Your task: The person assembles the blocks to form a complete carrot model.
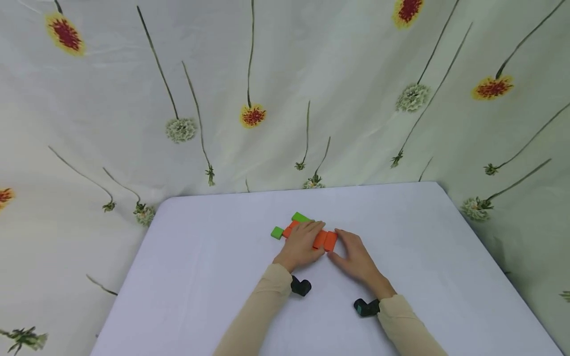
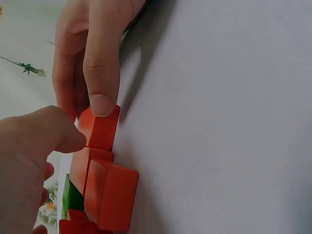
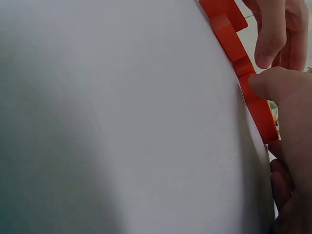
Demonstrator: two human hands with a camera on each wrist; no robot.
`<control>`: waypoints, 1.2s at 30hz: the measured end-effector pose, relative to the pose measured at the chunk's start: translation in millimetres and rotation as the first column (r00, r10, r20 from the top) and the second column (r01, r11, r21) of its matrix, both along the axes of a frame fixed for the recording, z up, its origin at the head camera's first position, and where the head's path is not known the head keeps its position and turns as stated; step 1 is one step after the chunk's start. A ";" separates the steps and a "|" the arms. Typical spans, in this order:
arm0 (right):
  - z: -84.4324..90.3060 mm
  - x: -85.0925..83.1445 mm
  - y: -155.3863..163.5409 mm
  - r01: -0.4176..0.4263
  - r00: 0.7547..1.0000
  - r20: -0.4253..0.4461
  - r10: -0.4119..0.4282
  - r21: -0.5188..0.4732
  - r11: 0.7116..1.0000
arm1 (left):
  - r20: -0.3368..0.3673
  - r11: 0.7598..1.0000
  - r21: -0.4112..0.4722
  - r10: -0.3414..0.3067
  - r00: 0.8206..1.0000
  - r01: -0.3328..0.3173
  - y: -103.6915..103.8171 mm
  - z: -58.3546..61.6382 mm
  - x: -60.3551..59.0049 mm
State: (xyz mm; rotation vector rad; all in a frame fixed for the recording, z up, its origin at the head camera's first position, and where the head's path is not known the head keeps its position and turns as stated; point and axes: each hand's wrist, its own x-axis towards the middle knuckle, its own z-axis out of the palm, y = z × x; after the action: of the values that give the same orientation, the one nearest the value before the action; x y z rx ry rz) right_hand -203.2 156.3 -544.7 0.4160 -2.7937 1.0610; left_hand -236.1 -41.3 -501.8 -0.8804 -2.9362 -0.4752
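A white counter (image 1: 200, 277) stands against a pale cloth backdrop (image 1: 285, 89) printed with long-stemmed yellow-and-red and white flowers, which hangs behind it and runs down both sides.

Near the middle of the counter lies a flat cluster of orange blocks (image 1: 324, 240) with two green blocks (image 1: 277, 232) at its far left end. The left hand (image 1: 302, 244) lies over the cluster, fingers stretched fairly straight across the orange pieces; in the left wrist view its thumb presses against the side of an orange block. The right hand (image 1: 356, 257) rests on the counter just right of the cluster, its fingertips touching the end orange block (image 2: 100, 129), fingers only lightly bent; its grip is loose and closes round nothing.

Both arms wear beige sleeves (image 1: 260, 306), each with a small black wrist camera (image 1: 301, 286) beneath it. The left hand hides most of the cluster's middle.
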 end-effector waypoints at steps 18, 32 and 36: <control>2.0 -0.7 -3.8 0.048 0.996 -0.071 -0.047 0.020 0.999 | 0.044 0.999 -0.032 0.030 0.999 -0.029 5.2 -2.6 -5.3; -5.8 0.7 1.0 0.104 0.993 -0.049 -0.110 -0.118 0.988 | 0.024 1.000 -0.025 0.018 1.000 -0.018 7.1 -6.8 -0.5; -6.8 0.7 1.3 0.116 0.992 -0.036 -0.120 -0.115 0.987 | 0.036 0.996 -0.093 0.003 0.999 0.000 4.7 -5.0 -0.9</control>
State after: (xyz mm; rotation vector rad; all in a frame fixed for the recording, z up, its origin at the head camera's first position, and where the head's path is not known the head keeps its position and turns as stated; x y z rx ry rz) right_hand -202.5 157.6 -551.4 0.2537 -2.6680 1.1614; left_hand -237.0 -36.6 -506.8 -0.8879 -3.0133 -0.3609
